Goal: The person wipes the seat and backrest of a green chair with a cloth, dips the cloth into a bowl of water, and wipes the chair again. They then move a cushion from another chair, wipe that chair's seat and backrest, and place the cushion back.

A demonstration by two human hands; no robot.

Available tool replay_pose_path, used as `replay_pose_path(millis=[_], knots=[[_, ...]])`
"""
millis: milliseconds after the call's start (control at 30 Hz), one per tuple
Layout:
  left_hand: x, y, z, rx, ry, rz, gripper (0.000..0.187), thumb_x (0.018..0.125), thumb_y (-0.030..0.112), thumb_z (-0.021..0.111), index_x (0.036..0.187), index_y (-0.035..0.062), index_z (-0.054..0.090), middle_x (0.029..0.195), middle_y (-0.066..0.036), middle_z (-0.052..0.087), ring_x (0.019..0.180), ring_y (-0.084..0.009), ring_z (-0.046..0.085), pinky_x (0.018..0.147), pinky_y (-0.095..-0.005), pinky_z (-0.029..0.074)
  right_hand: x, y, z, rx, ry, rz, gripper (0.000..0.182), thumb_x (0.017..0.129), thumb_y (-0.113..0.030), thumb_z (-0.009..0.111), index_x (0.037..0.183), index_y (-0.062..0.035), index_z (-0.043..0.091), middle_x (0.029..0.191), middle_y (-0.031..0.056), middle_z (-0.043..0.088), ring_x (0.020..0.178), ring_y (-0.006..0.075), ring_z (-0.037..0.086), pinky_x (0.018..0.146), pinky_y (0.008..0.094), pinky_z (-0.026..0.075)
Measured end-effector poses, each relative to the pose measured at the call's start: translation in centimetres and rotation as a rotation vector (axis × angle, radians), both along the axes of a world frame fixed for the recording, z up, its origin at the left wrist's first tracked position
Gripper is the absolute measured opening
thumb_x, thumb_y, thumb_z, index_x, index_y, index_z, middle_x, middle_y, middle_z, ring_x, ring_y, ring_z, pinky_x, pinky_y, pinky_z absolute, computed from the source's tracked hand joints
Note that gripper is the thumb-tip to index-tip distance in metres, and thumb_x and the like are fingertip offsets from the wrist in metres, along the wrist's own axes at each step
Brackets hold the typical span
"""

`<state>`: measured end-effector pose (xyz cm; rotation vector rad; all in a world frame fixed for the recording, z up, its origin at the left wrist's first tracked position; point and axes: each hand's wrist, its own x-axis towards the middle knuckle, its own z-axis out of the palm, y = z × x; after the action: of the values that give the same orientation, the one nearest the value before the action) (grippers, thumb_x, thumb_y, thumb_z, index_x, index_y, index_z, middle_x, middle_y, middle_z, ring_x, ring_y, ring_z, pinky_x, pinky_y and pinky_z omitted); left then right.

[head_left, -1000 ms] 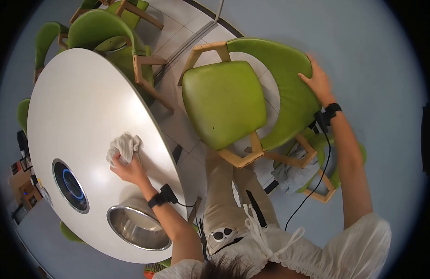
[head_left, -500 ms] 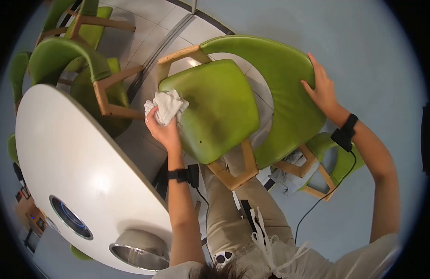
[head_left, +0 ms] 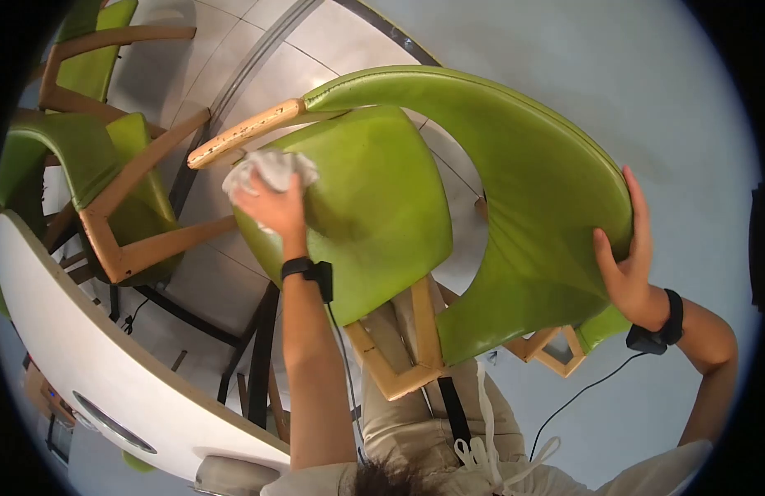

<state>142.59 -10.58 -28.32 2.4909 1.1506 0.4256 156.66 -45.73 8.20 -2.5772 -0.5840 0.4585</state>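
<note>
A green chair with wooden armrests stands before me, its padded seat (head_left: 390,215) facing up and its curved backrest (head_left: 539,190) to the right. My left hand (head_left: 275,207) presses a crumpled white cloth (head_left: 285,169) onto the seat's left front part, fingers closed over it. Darker smudges show on the seat beside the cloth. With thumb and fingers on either side, my right hand (head_left: 634,260) grips the outer edge of the backrest. Each wrist wears a black band with a cable.
A white rounded table (head_left: 126,355) fills the lower left, with a metal bowl (head_left: 233,475) at its near edge. More green chairs (head_left: 134,190) stand at the left, and another is partly hidden behind the backrest at lower right.
My left hand has slid the cloth slightly left and up along the seat. The view has shifted closer to the chair, and less of the table and bowl shows. My right hand still holds the backrest.
</note>
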Motion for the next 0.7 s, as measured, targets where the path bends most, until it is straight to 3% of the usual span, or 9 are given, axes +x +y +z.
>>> replay_pose_path(millis=[67, 267, 400, 500, 600, 700], knots=[[3.0, -4.5, 0.9, -0.031, 0.040, -0.115, 0.076, 0.066, 0.039, 0.080, 0.132, 0.0134, 0.052, 0.136, -0.026, 0.041, 0.131, -0.0474, 0.032, 0.108, -0.0571, 0.028, 0.0, -0.4, 0.1, 0.011, 0.060, -0.042, 0.066, 0.085, 0.005, 0.052, 0.147, 0.0049, 0.027, 0.144, 0.0213, 0.041, 0.129, 0.0296, 0.046, 0.108, 0.0364, 0.034], [9.1, -16.0, 1.4, -0.194, -0.052, -0.571, 0.064, 0.061, 0.029, 0.082, 0.121, 0.0216, 0.062, 0.132, -0.013, 0.049, 0.132, -0.0400, 0.036, 0.108, -0.0553, 0.030, -0.3, -1.1, -0.1, 0.005, 0.040, -0.014, 0.067, 0.086, 0.005, 0.050, 0.148, 0.0059, 0.023, 0.145, 0.0205, 0.040, 0.131, 0.0282, 0.044, 0.109, 0.0365, 0.032], [9.3, -15.4, 0.2, -0.167, -0.103, -0.946, 0.058, 0.062, 0.022, 0.079, 0.117, 0.0244, 0.063, 0.127, -0.009, 0.054, 0.128, -0.0362, 0.042, 0.105, -0.0539, 0.034, -0.3, -1.1, 0.0, 0.024, 0.071, 0.003, 0.068, 0.088, 0.004, 0.050, 0.149, 0.0052, 0.020, 0.147, 0.0193, 0.037, 0.133, 0.0273, 0.041, 0.110, 0.0366, 0.030], [8.6, -11.5, -0.8, 0.002, -0.132, -1.216, 0.053, 0.063, 0.018, 0.077, 0.114, 0.0242, 0.065, 0.123, -0.008, 0.055, 0.126, -0.0358, 0.045, 0.103, -0.0528, 0.036, -0.5, -1.5, -0.1, 0.014, 0.087, -0.039, 0.068, 0.089, 0.004, 0.050, 0.149, 0.0048, 0.018, 0.150, 0.0182, 0.032, 0.135, 0.0264, 0.038, 0.111, 0.0365, 0.028], [4.9, -5.5, -0.2, -0.102, -0.119, -1.107, 0.051, 0.063, 0.017, 0.075, 0.112, 0.0237, 0.065, 0.123, -0.008, 0.055, 0.124, -0.0348, 0.046, 0.104, -0.0523, 0.036, -0.5, -1.6, -0.2, 0.005, 0.071, -0.020, 0.068, 0.090, 0.003, 0.049, 0.150, 0.0045, 0.016, 0.152, 0.0178, 0.028, 0.136, 0.0253, 0.036, 0.112, 0.0368, 0.027], [-0.4, 0.4, 0.6, 0.025, 0.007, -0.839, 0.049, 0.065, 0.016, 0.076, 0.112, 0.0213, 0.064, 0.119, -0.012, 0.055, 0.115, -0.0363, 0.049, 0.100, -0.0501, 0.038, -0.7, -1.1, -0.2, 0.002, 0.063, -0.038, 0.068, 0.091, 0.003, 0.049, 0.150, 0.0038, 0.015, 0.152, 0.0175, 0.028, 0.137, 0.0255, 0.035, 0.113, 0.0373, 0.026]])
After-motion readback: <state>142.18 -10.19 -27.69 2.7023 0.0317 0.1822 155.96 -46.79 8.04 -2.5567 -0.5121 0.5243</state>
